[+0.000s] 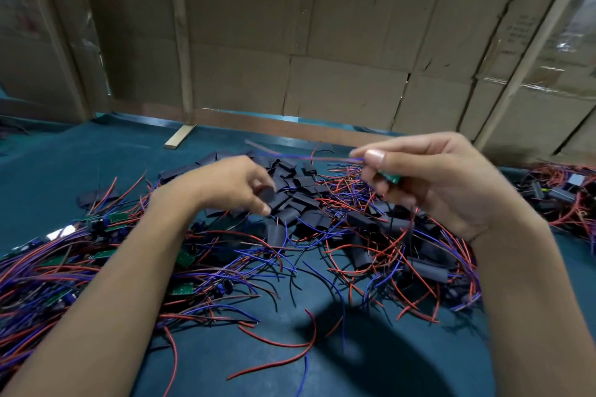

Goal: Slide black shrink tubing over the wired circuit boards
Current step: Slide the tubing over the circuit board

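Observation:
My right hand point(429, 177) is raised above the table and grips a small green circuit board point(391, 178), pinching its red and blue wires point(309, 157), which stretch out blurred to the left. My left hand point(235, 185) reaches into the pile of black shrink tubing pieces point(300, 200) at the table's centre and pinches one black piece point(268, 195) between thumb and fingers. Bare green boards with red and blue wires point(109, 222) lie heaped at the left. Boards sleeved in black tubing point(429, 267) lie at the right under my right wrist.
The table top is dark teal point(225, 348). Loose red and blue wire ends sprawl across its middle. A cardboard wall point(322, 42) with wooden battens closes the back. Another heap of wired parts point(567, 193) lies at the far right.

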The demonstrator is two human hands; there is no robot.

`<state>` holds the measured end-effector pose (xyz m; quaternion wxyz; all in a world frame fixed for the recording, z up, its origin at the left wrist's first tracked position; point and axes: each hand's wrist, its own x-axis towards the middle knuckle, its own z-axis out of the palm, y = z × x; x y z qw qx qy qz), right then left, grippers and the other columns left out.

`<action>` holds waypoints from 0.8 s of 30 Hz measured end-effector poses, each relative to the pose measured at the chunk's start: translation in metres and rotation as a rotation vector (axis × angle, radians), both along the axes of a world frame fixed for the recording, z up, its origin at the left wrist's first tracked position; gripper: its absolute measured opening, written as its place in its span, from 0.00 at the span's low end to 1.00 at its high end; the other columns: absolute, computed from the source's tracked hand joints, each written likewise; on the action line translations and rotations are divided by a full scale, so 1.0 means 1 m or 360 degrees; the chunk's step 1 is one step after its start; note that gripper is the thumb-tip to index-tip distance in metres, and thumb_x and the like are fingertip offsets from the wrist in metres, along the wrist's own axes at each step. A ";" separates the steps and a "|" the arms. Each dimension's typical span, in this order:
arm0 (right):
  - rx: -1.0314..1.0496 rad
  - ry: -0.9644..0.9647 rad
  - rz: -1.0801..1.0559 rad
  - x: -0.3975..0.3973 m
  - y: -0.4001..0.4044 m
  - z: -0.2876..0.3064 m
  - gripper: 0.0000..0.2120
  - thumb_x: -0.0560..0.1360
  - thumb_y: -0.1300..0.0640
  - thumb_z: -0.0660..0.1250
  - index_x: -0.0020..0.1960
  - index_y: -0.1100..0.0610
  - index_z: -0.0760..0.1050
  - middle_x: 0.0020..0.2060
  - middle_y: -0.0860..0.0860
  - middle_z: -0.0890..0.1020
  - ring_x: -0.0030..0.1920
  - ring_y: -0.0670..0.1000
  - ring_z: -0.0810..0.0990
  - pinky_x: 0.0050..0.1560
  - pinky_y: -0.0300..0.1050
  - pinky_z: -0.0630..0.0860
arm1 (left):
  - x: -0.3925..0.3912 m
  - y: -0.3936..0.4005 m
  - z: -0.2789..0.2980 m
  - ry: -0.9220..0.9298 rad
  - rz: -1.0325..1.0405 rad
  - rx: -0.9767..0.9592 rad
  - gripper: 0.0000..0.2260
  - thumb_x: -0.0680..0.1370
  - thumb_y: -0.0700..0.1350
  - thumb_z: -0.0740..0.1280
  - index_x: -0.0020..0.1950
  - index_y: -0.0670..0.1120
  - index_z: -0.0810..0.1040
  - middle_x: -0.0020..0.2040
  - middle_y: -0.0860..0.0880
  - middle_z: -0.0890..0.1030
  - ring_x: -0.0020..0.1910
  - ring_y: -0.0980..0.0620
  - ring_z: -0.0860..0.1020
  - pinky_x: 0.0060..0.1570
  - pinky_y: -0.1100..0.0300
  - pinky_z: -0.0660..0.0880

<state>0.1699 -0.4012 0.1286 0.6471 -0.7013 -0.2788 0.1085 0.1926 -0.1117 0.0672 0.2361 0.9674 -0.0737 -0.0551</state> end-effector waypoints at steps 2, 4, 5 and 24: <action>0.0153 -0.0072 -0.0092 0.000 -0.008 0.005 0.12 0.67 0.57 0.74 0.48 0.61 0.87 0.37 0.57 0.85 0.32 0.48 0.78 0.24 0.34 0.63 | -0.006 -0.002 0.012 -0.0226 -0.0102 -0.0294 0.18 0.72 0.44 0.79 0.60 0.55 0.83 0.48 0.60 0.84 0.44 0.69 0.79 0.45 0.76 0.72; 0.0230 -0.0137 -0.0167 -0.001 -0.015 0.010 0.09 0.68 0.59 0.73 0.46 0.60 0.87 0.35 0.56 0.84 0.31 0.48 0.77 0.23 0.34 0.62 | -0.012 -0.006 0.021 -0.0340 -0.0200 -0.0620 0.20 0.71 0.39 0.78 0.61 0.53 0.83 0.48 0.60 0.85 0.47 0.67 0.81 0.50 0.76 0.72; 0.0233 -0.0163 -0.0203 -0.002 -0.018 0.011 0.08 0.68 0.59 0.73 0.44 0.60 0.87 0.34 0.56 0.84 0.30 0.48 0.77 0.23 0.34 0.62 | -0.016 -0.009 0.025 -0.0358 -0.0249 -0.0758 0.20 0.71 0.37 0.78 0.61 0.52 0.83 0.50 0.58 0.86 0.51 0.64 0.82 0.53 0.72 0.74; 0.0082 -0.0087 -0.0448 -0.003 -0.023 0.011 0.14 0.74 0.72 0.65 0.35 0.62 0.83 0.28 0.55 0.77 0.26 0.46 0.71 0.22 0.34 0.58 | -0.031 -0.018 0.039 -0.0283 -0.0527 -0.1021 0.22 0.70 0.30 0.76 0.63 0.43 0.82 0.57 0.52 0.85 0.60 0.56 0.81 0.58 0.64 0.77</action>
